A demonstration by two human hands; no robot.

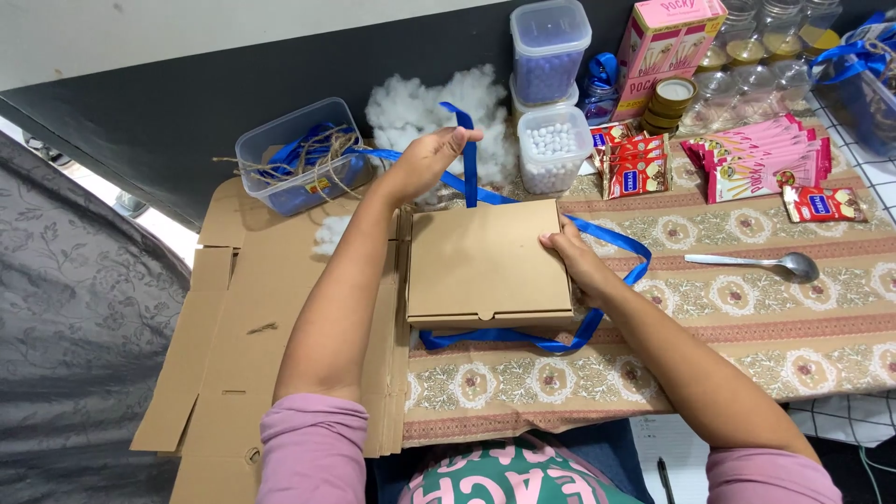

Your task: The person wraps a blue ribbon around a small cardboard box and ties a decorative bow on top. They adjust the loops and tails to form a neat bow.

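A flat brown cardboard box [487, 261] is sat closed on the patterned table [747, 345], right next to a stack of unfolded cardboard sheets [233, 327], with a blue ribbon [523, 338] looped around it. One ribbon end is pinched and held up past the box's far edge by the left hand [425, 161], while the right hand [571, 252] is pressed fingers-together on the box's right edge. A metal spoon [761, 264] is lying well off to the right.

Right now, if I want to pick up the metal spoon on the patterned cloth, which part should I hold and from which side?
Grip the spoon by its thin handle, coming from above. It lies flat on the cloth, bowl pointing right, and the handle end is free, with nothing touching it.
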